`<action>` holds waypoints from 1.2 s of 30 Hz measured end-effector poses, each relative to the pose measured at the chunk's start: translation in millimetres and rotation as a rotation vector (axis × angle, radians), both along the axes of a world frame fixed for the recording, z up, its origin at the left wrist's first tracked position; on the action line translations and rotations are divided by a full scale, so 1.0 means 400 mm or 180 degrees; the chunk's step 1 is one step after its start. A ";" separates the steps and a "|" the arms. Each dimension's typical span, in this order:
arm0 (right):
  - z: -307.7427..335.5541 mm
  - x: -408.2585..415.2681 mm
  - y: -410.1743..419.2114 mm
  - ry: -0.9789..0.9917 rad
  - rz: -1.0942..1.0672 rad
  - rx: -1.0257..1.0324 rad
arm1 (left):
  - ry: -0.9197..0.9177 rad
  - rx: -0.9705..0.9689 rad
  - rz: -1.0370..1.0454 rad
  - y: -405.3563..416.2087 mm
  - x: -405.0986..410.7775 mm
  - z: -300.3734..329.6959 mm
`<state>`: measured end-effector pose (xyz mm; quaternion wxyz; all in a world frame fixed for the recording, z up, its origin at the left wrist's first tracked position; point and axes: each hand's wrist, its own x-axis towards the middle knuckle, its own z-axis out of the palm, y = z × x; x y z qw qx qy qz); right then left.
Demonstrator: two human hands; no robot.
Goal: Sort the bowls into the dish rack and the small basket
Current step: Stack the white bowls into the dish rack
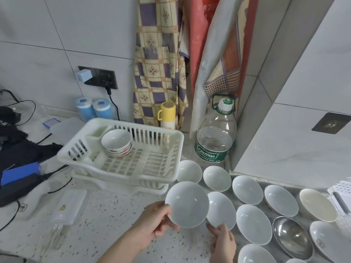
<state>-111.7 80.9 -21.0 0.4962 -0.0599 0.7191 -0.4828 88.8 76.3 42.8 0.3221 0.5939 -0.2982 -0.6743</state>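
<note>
Head view. A white bowl (187,204) is shown raised above the speckled counter (106,215), just in front of the near right corner of the white dish rack (121,149). It is grasped at its left rim by the left hand (153,223), with the thumb laid over the edge and the other fingers curled beneath; a rim grip of this kind is judged to leave the bowl free to be carried over the rack wall. The bowl's opening is turned upward and tipped slightly toward the camera. No long axis can be given, the rim being round; its axis of symmetry stands nearly upright.

A second white bowl (222,209), lying just behind and right of the first and partly covered by it, is touched at its near rim by the fingertips of the right hand (223,242). Whether that rim is pinched or merely steadied cannot be told.

A stack of small patterned bowls (117,143) is seen in the rack's far left part, openings up. The remaining white bowls are set out in rows on the counter to the right, each opening upward, with one steel bowl (292,237) among them. Such a spread is judged to allow sorting by kind. A white slotted container (341,194) at the right edge may be the small basket; this cannot be confirmed.
</note>
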 end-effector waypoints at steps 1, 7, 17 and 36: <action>0.011 0.011 0.005 0.0018 -0.0037 -0.0076 | 0.0046 -0.0061 -0.0006 -0.003 0.015 0.014; 0.098 0.068 -0.001 -0.0129 -0.0238 -0.0624 | 0.0144 -0.0294 0.0103 -0.045 0.143 0.077; 0.187 0.203 -0.073 0.0451 -0.0259 -0.1496 | -0.0131 -0.0374 0.0512 -0.290 0.370 0.102; 0.213 0.457 -0.362 0.1235 0.0473 -0.1267 | -0.0001 0.0209 0.0235 -0.524 0.399 -0.136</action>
